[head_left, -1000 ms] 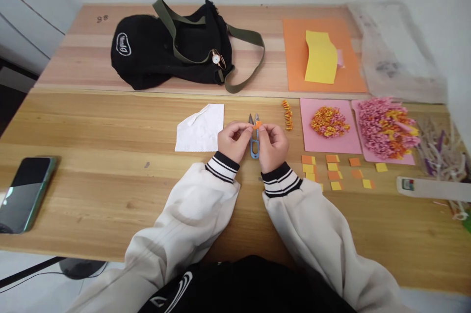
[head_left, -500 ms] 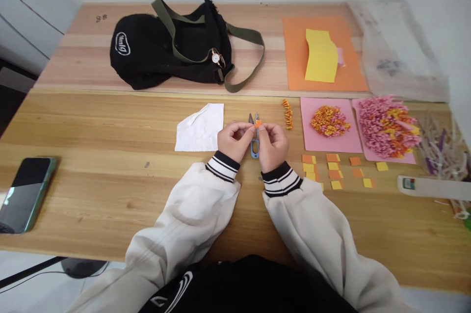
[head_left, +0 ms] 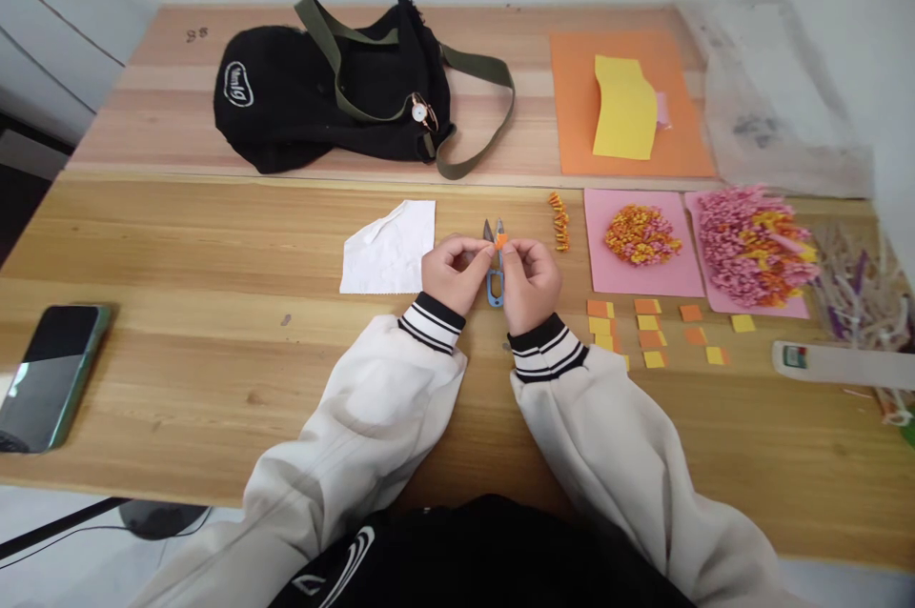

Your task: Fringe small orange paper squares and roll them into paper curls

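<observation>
My left hand (head_left: 452,273) and my right hand (head_left: 530,280) meet over the wooden table (head_left: 214,341), fingers pinched together on a tiny orange paper piece (head_left: 499,243) between the fingertips. Blue thread snips (head_left: 494,280) lie on the table just beneath and between the hands. A short row of small rolled orange pieces (head_left: 559,222) lies right of the snips. Small orange and yellow paper squares (head_left: 647,334) are scattered near my right wrist.
A white paper scrap (head_left: 390,249) lies left of my hands. A phone (head_left: 47,375) is at the left edge, a black bag (head_left: 335,93) behind. Pink sheets hold an orange-yellow heap (head_left: 640,236) and a pink heap (head_left: 750,246). Orange paper (head_left: 572,112) carries a yellow sheet (head_left: 624,109).
</observation>
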Demonstrator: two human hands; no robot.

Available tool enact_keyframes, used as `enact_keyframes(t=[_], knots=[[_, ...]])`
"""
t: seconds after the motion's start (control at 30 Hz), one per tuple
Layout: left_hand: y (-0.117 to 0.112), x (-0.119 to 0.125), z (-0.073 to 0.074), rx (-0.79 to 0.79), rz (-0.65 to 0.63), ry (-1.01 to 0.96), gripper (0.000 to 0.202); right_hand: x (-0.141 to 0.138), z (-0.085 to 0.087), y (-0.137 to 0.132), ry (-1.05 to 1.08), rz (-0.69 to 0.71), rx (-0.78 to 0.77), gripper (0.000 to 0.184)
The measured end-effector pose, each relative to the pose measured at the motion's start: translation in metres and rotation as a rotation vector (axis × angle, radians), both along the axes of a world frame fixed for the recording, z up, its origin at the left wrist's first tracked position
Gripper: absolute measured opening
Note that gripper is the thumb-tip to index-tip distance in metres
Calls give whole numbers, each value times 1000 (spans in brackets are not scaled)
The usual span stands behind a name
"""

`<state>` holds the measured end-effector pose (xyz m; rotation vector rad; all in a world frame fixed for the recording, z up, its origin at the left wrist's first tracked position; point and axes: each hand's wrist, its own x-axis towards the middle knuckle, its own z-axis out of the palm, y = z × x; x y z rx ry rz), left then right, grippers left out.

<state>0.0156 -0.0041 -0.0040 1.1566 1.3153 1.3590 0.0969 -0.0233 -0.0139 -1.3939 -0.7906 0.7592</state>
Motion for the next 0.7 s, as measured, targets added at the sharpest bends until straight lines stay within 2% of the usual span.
enact_keyframes(t=[0.7], knots=[[0, -1, 2, 3, -39, 16, 6, 1, -1, -1, -48, 14, 17, 18]])
